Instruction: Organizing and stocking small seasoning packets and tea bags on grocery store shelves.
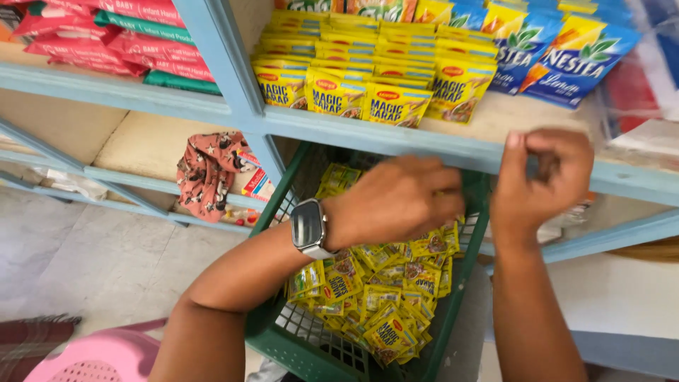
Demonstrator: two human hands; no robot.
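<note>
A blue shelf point(396, 138) held rows of yellow packets point(368, 85).
Below, a green crate point(453, 311) held more packets; the left hand point(396, 198) was curled over it, the right hand point(548, 177) pinched shut on something hidden.

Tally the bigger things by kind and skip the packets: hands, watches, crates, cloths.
Hands: 2, left hand and right hand
Wristwatch: 1
Green crate: 1
Patterned cloth: 1
Total: 5
</note>
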